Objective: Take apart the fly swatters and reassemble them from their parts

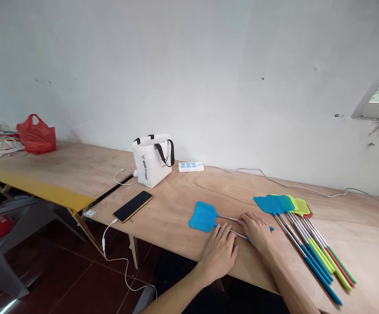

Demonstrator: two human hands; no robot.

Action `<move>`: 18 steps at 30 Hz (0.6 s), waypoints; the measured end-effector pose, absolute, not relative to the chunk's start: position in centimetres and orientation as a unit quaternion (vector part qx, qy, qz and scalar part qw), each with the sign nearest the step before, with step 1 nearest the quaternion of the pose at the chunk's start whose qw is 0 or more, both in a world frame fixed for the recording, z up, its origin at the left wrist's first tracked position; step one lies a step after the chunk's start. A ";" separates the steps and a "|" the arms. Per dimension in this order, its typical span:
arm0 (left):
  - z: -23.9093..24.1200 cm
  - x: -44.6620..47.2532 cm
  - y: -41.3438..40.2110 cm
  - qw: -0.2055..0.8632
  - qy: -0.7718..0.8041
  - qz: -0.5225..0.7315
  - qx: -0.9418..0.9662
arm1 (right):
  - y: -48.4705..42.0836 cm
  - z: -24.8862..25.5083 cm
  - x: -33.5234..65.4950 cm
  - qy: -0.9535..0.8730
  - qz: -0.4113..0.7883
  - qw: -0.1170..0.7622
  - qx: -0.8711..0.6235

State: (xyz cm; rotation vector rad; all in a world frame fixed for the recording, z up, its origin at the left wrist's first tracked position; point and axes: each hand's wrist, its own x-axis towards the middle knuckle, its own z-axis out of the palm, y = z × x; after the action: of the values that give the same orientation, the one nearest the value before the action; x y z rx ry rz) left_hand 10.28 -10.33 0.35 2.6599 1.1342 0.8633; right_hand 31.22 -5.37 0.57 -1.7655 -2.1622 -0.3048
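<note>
Two blue fly swatters lie on the wooden table, their heads overlapping: the nearer swatter [201, 219] partly covers the farther swatter [208, 206]. Both have thin metal rods running to the right, with blue grips partly hidden by my hands. My left hand [220, 252] rests palm down beside the nearer swatter's neck, its fingers stretched out and touching the rod. Across the farther swatter's rod lies my right hand [256, 232], fingers extended and fairly flat. To its right a fanned group of several fly swatters [307, 237] lies with blue, yellow-green, red and green grips.
A black phone [133, 206] on a white cable lies at the table's left edge. Behind it stand a white bag [152, 163] and a power strip [191, 167] by the wall. A second table [75, 163] on the left carries a red plastic bag [37, 137].
</note>
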 end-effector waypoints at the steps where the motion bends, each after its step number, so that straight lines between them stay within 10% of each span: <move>1: 0.4 10.2 -10.3 0.065 0.373 0.285 0.881 | -5.3 0.6 31.5 -0.750 -0.106 0.163 -0.632; 12: 0.9 10.0 -10.2 0.052 0.375 0.260 0.889 | -9.6 1.2 31.1 -0.600 -0.061 0.358 -0.713; 18: 0.9 9.9 -10.1 0.056 0.383 0.232 0.892 | -11.0 0.8 29.4 -0.683 -0.048 0.316 -0.657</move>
State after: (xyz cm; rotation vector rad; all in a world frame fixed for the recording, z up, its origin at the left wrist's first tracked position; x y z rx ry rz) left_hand 9.88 -10.10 0.94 2.7072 1.1628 0.7050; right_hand 29.41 -10.99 0.76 -1.7295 -1.7993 -0.1266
